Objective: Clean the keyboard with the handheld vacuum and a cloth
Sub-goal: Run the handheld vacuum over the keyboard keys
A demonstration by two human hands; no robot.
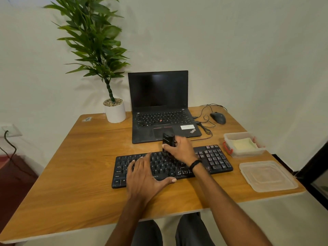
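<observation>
This looks like a small office or home work corner. A wooden counter (53, 166) stands against a plain pale wall (248, 50), carrying an open black laptop (158, 89), a wired mouse (218, 118), a separate black keyboard (213, 157) and a potted plant (113, 110). A wall socket (8, 129) shows at the left edge

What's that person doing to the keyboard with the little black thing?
The person is cleaning the black keyboard. Their right hand grips a small handheld vacuum, held upright with its bottom end down on the keys near the middle. Their left hand lies flat on the left part of the keyboard, seemingly steadying it. What looks like a pale yellow cloth sits untouched in an open plastic box to the right, with the lid lying beside it.
</observation>
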